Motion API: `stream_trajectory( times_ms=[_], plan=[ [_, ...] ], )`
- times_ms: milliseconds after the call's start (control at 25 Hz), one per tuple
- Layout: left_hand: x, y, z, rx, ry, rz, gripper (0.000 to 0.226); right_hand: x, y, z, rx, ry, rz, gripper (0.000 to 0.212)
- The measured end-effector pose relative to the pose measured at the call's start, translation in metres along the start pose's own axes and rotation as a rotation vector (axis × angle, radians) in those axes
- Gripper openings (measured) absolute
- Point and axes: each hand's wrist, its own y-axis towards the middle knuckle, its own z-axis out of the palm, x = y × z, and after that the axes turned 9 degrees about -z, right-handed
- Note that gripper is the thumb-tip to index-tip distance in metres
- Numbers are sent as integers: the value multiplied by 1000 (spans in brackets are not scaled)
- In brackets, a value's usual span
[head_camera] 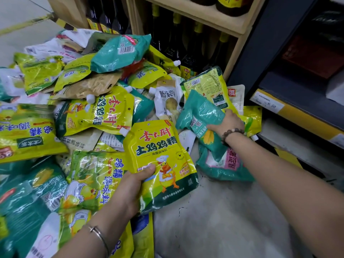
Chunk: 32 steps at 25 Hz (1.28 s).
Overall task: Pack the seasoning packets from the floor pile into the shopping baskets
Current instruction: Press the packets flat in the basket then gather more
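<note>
Grey shop floor [214,220] lay beside a wooden shelf [230,25] of dark bottles [188,53]; no shopping basket was in view. We logged the packet pile [74,101] heaped across the left and centre, mostly yellow-green and teal pouches, some upside down. Our left hand [130,185] was clenched on the lower corner of a yellow spouted pouch [160,161], thumb on its face, label upright and readable: "李大厨 土鸡鸡精", below it "鸡精调味料". Held so, we judged, for carrying out of the pile. Our right hand [229,121] had closed on a teal pouch [199,112] at the pile's right edge, probably lifting it. A shelf price tag [268,104] read "6.50".
</note>
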Motion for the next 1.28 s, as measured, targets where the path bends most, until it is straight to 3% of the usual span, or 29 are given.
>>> stream_trajectory(
  times_ms=[80, 160, 240, 280, 440, 520, 640, 720, 760, 920, 1120, 1160, 1240, 1280],
  plan=[
    [0, 3, 0, -7, -19, -19, 51, -1, 5, -2, 49, -50, 23, 90],
    [-1, 5, 1, 2, -24, -58, 39, -2, 9, -9, 274, -44, 95, 95],
    [-2, 6, 3, 6, -24, -106, 19, -7, 4, -5, 459, 84, 173, 102],
    [-2, 7, 4, -4, -19, -122, 14, -10, -2, -3, 474, 190, 197, 101],
    [0, 8, 12, -18, 38, -124, 29, -22, -18, 5, 456, 513, 310, 80],
    [1, 6, 17, -18, 51, -102, 40, -25, -23, -1, 488, 611, 341, 52],
    [-2, -1, 21, 8, 27, -59, 39, -29, -33, -2, 376, 758, 321, 47],
    [-1, 1, 23, -10, 46, -7, 82, -30, -46, -11, 262, 810, 267, 41],
    [-2, 1, 23, -34, 61, 33, 92, -29, -54, -19, 223, 826, 236, 37],
    [-14, -3, 26, -52, 90, 207, 29, -23, -82, -66, 124, 925, 71, 23],
    [-35, -25, 39, 15, 77, 372, 11, 8, -97, -122, 65, 892, -89, 20],
    [-40, -32, 42, 36, 65, 391, 20, 14, -98, -131, 49, 887, -102, 19],
    [-52, -45, 48, 58, 23, 427, 62, 24, -99, -152, 8, 894, -124, 18],
    [-56, -51, 49, 57, -7, 446, 66, 27, -101, -162, -7, 900, -136, 17]
  ],
)
